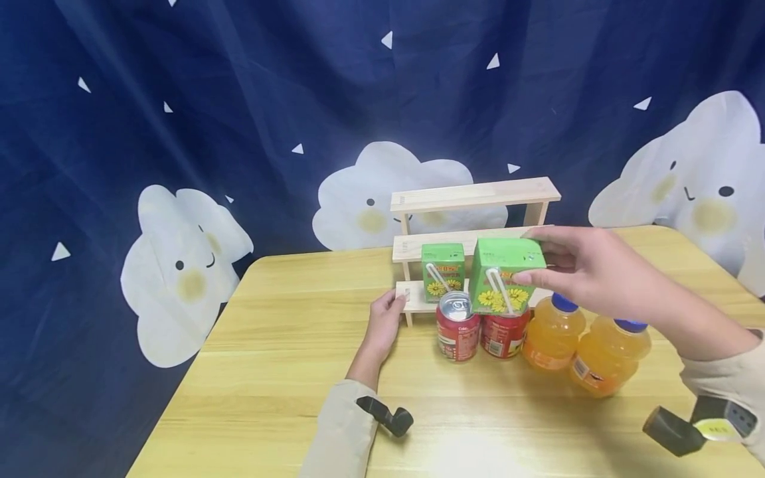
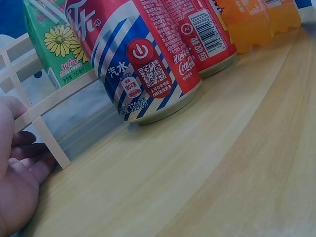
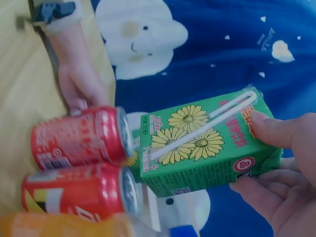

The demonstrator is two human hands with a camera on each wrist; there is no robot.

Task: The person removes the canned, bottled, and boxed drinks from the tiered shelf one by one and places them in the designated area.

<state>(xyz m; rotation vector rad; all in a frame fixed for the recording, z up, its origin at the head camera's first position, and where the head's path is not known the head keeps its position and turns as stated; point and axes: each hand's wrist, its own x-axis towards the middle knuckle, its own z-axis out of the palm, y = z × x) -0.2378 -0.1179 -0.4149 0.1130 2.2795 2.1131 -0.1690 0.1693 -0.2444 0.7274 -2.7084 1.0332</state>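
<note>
My right hand (image 1: 597,272) pinches a green drink carton (image 1: 508,252) with yellow flowers and a white straw on its front, thumb on the straw side. In the head view this carton overlaps the tiered wooden shelf (image 1: 475,196) and the top of a red can. A matching carton (image 1: 443,272) stands upright on the shelf's lowest tier, toward the left. At that tier's left end, my left hand (image 1: 382,325) grips the wood; the left wrist view shows fingers (image 2: 37,165) curled beneath it beside the leg.
Two red cola cans (image 1: 457,335) stand on the wooden table (image 1: 287,372) before the shelf. Right of them are two orange drink bottles (image 1: 609,358) with blue caps, below my right forearm. A dark blue cloud-patterned curtain (image 1: 263,79) hangs behind the table.
</note>
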